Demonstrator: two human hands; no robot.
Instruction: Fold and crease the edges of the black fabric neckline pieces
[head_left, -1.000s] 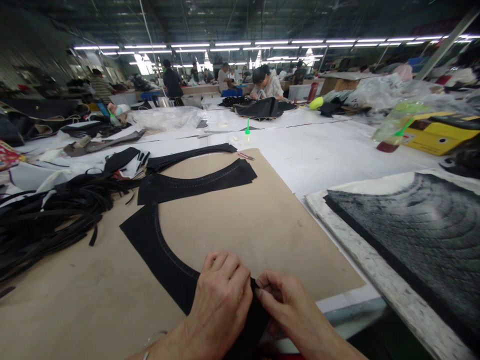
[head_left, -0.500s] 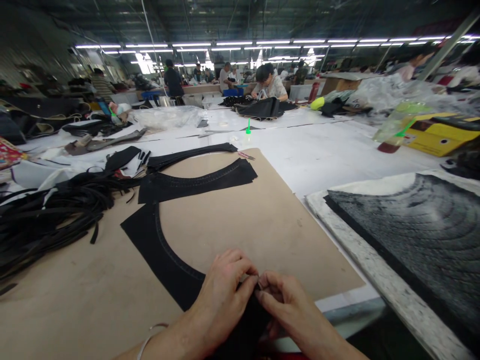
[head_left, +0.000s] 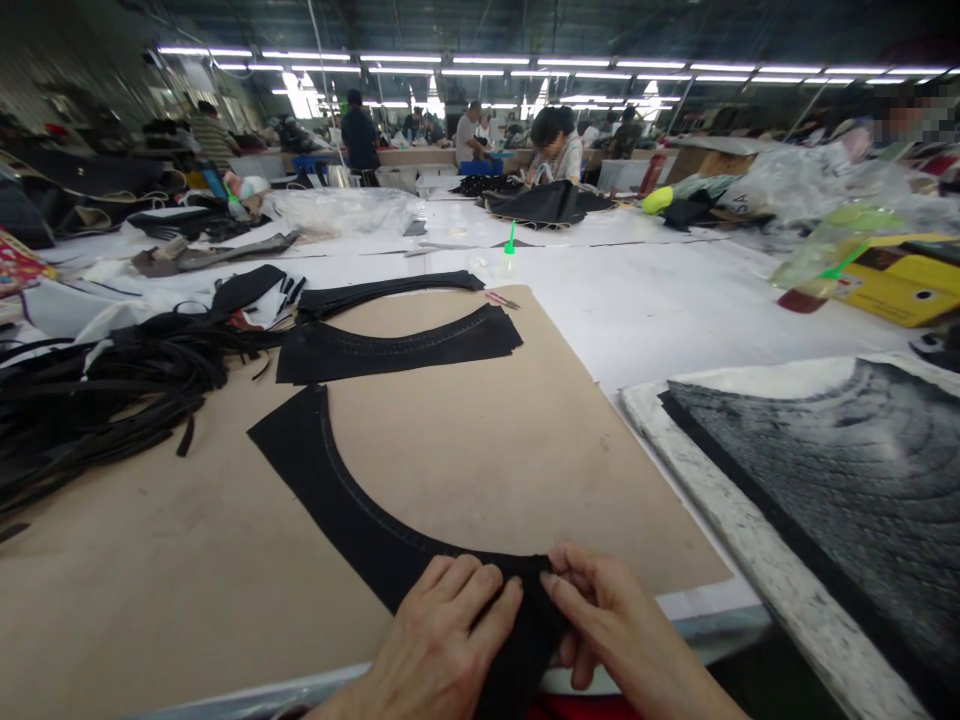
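Note:
A curved black fabric piece [head_left: 352, 510] lies on the brown board [head_left: 480, 450], a line of marks along its inner edge. Its near end hangs over the table edge under both hands. My left hand [head_left: 457, 625] presses on the fabric with fingers bent and pinches its upper edge between thumb and fingertips. Just to the right, my right hand [head_left: 600, 610] grips the same edge between thumb and forefinger, where the rim looks folded. Farther back lie more black curved pieces [head_left: 397, 345], stacked, and small pink-handled thread snips [head_left: 502, 300].
Black strips [head_left: 97, 410] are heaped on the left. A pale slab [head_left: 645, 420] with a grey-smeared black piece [head_left: 810, 440] stands at right. Behind are a green-tipped bottle [head_left: 510, 245], a yellow box [head_left: 892, 285] and plastic bags [head_left: 345, 215]. A co-worker [head_left: 555, 145] sits across the table.
My hands have moved slightly down and apart along the fabric edge, my right hand to the right. More of the curved edge now shows. The view has tilted a little.

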